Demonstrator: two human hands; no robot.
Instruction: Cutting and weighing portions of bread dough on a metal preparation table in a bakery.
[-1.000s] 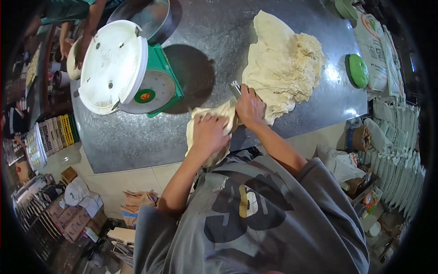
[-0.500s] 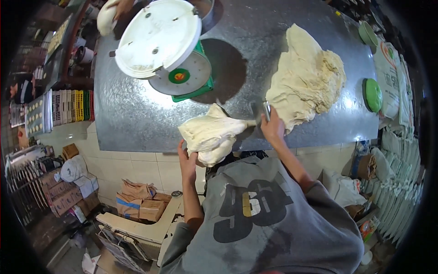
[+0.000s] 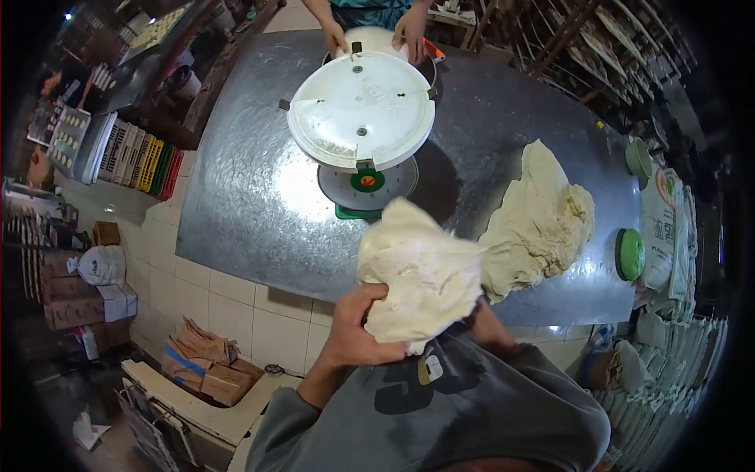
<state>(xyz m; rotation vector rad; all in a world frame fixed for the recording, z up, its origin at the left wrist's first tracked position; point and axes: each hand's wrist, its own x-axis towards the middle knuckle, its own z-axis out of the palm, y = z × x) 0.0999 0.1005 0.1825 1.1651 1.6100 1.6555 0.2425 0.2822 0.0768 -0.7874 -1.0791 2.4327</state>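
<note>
A large lump of dough (image 3: 421,275) is raised in front of my chest, above the table's near edge. My left hand (image 3: 358,326) grips its left side, with the thumb on top and the fingers under the lower edge. At the lump's lower right is my right hand (image 3: 491,326); its fingers are hidden behind the dough, and whether it still has the scraper cannot be seen. A bigger mass of dough (image 3: 539,228) lies on the metal table (image 3: 244,181) to the right. Beyond the lifted lump stands a green dial scale (image 3: 350,211) with a round white pan (image 3: 362,106).
Across the table a co-worker's hands (image 3: 410,31) hold a pale rounded mass (image 3: 370,38) behind the scale. A green bowl (image 3: 637,161) and a bright green round item (image 3: 631,254) sit at the right edge. Left of the table are stacked crates (image 3: 141,161).
The dough lump has come up off the table edge toward me, cut from the big mass side. My right hand has moved from the big mass to behind the lump. The view has shifted.
</note>
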